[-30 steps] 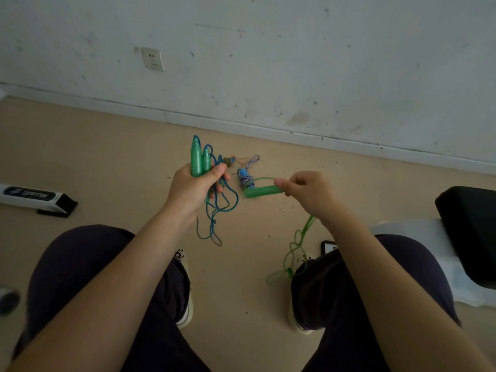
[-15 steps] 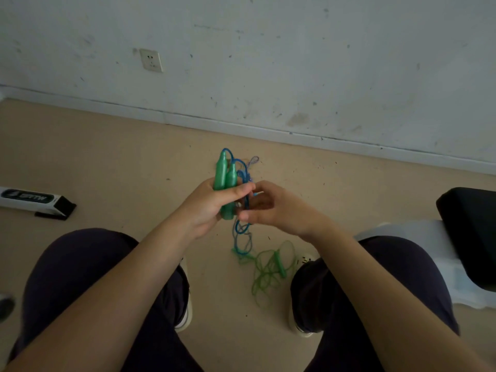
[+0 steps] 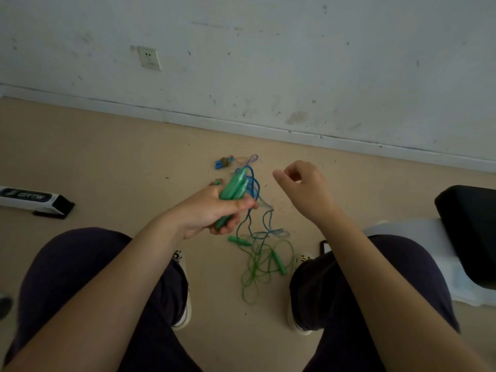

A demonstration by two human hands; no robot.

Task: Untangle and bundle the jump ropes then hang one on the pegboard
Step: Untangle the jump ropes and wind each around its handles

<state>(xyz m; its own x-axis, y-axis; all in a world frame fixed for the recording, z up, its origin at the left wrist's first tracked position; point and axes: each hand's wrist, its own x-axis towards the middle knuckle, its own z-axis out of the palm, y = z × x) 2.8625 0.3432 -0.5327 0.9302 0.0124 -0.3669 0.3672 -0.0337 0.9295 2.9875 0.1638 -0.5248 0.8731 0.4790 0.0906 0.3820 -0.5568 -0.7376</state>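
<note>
Right hand [image 3: 303,189] withdrawn, empty | left hand [image 3: 212,210] grips green handles [image 3: 234,186]

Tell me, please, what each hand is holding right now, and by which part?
The left hand grips the blue rope's two green handles together around their lower halves. The right hand holds nothing, its fingers loosely curled.
</note>
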